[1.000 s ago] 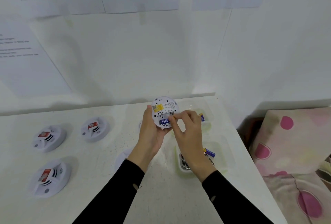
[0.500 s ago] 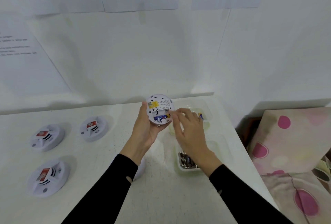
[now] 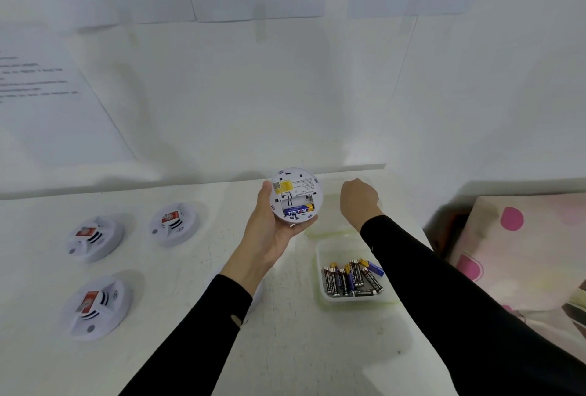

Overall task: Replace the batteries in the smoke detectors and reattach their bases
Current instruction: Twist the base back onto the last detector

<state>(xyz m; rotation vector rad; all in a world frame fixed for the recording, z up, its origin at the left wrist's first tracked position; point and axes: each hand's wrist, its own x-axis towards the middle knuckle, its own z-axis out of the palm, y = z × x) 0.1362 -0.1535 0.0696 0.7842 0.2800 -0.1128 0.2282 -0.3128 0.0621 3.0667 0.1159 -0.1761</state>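
Above table centre: my left hand gripped smoke detector, one battery seated; right hand over far container, I couldn't tell its grip.

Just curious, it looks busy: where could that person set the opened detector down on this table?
Bare table lies at the front between the sleeves, and between the left hand and the three detectors. The right side is crowded: battery tray, far container, right hand.
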